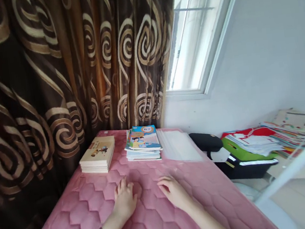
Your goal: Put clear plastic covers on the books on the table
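Left hand, right hand: released, rested on quilt | book stacks seen ahead, apart | curtain bounds leftward

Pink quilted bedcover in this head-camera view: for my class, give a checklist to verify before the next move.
Hands free: ok, the left hand and right hand lie open on the pink quilted bedcover, holding nothing.
Maths textbook stack squared: not ok, its edges look slightly fanned.
Illustrated book stack squared: ok.
Clear plastic sleeve lying flat: ok.
Illustrated book stack's title legible: cannot tell.
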Tool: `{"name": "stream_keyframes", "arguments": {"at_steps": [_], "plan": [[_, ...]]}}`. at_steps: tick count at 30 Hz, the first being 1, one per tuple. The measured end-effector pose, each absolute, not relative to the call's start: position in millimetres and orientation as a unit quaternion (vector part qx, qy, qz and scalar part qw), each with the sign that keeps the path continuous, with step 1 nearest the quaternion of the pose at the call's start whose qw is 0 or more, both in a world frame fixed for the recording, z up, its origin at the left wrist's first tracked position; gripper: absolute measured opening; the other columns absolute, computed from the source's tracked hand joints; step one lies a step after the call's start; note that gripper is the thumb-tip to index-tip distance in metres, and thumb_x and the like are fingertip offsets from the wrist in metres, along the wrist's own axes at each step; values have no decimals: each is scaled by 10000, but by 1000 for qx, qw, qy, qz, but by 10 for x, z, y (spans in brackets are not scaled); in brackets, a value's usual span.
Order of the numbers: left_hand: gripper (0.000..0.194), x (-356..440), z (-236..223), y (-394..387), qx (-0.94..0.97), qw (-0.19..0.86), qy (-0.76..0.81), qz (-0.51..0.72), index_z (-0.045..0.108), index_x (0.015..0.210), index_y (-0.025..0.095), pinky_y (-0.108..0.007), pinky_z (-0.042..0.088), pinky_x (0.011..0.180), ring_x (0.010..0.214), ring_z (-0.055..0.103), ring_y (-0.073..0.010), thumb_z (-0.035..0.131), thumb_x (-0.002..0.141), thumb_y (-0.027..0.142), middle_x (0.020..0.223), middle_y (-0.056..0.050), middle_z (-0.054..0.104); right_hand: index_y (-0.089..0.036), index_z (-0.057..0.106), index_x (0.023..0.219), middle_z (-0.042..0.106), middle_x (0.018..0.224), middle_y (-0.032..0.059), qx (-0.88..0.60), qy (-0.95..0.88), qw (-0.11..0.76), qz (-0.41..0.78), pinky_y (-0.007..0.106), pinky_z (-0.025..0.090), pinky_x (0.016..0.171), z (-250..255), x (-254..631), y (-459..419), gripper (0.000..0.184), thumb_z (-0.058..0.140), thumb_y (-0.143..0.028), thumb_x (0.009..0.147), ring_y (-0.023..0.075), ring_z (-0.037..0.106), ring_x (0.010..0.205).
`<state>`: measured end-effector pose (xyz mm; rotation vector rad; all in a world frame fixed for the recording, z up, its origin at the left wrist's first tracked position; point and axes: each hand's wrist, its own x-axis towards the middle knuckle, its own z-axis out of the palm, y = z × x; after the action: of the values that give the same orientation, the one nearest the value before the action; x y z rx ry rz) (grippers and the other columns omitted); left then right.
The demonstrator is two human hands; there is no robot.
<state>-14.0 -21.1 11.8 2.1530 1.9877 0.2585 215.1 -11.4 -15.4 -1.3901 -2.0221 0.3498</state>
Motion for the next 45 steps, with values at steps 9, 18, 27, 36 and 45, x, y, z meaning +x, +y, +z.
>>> {"name": "stream_keyframes", "arguments": {"at_steps": [9, 18, 27, 36, 45], "plan": [[452, 249, -290, -303, 785, 25, 603, 141, 530, 1301, 180, -532, 220, 1132, 1377, 322, -300, 415, 879, 294, 1457, -128, 428, -222, 711, 853, 723, 971, 57, -550, -701, 436, 127, 376, 500, 872, -401, 2586, -145, 232, 479, -216, 851, 213, 660, 911], [386, 124, -267, -258, 788, 51, 581, 199, 578, 1225, 246, -469, 327, 1075, 1298, 416, -253, 481, 868, 356, 1373, -69, 521, -165, 671, 943, 713, 948, 75, -701, -566, 422, 100, 303, 506, 809, -149, 2988, 435, 248, 467, -262, 839, 197, 661, 866], [398, 125, -235, -263, 777, 94, 587, 206, 585, 1213, 244, -462, 321, 1058, 1294, 398, -263, 503, 846, 372, 1372, -77, 509, -42, 616, 1182, 641, 1159, 200, -784, -541, 305, 11, 350, 355, 990, -113, 3059, 955, 410, 513, -156, 803, 288, 553, 1132], [391, 139, -219, -258, 770, 98, 597, 202, 586, 1201, 250, -465, 309, 1054, 1290, 392, -264, 512, 834, 364, 1365, -71, 511, -161, 702, 1042, 726, 967, 116, -788, -537, 299, -22, 315, 445, 816, -154, 3129, 979, 318, 453, -228, 857, 248, 631, 944], [324, 139, -203, -243, 755, 111, 603, 233, 619, 1135, 257, -449, 341, 1026, 1249, 442, -249, 512, 836, 322, 1334, -61, 543, -73, 614, 1098, 678, 1041, 187, -711, -505, 461, -161, 349, 468, 799, 600, 3204, 370, 440, 279, -305, 929, 261, 629, 938]]}}
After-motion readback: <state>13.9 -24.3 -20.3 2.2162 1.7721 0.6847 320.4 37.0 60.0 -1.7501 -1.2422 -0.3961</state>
